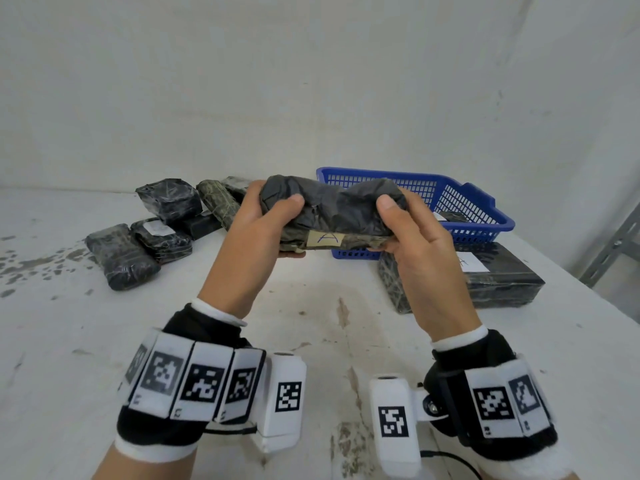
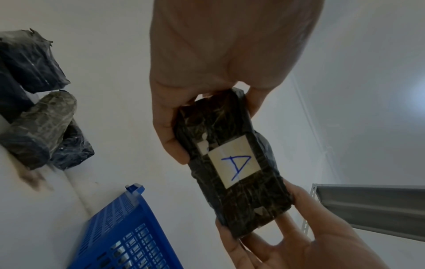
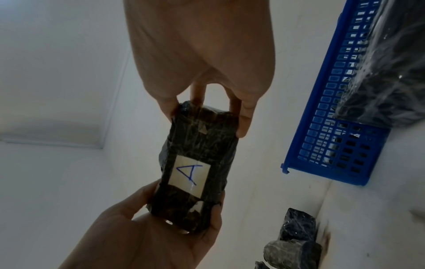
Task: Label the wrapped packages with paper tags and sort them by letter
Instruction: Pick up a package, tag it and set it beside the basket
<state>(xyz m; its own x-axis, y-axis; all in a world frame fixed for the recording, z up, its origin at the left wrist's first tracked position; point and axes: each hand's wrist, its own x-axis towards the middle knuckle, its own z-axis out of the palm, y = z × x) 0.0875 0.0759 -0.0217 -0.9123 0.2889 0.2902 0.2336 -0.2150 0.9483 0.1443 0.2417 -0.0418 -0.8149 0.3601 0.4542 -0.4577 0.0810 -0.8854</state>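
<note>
Both hands hold one black wrapped package (image 1: 332, 211) up above the table. My left hand (image 1: 263, 220) grips its left end, thumb on top. My right hand (image 1: 408, 226) grips its right end the same way. A paper tag (image 1: 325, 239) with a blue letter A is stuck on the package's near face; the tag (image 2: 235, 162) shows plainly in the left wrist view and the tag (image 3: 189, 175) in the right wrist view. The package (image 2: 232, 163) lies lengthwise between the two palms; the package (image 3: 197, 163) is pinched at both ends.
A blue basket (image 1: 450, 202) stands behind the hands with a package inside. A large tagged black package (image 1: 485, 275) lies in front of the basket at right. Several wrapped packages (image 1: 156, 230) are piled at the back left. The white table (image 1: 311, 341) is stained.
</note>
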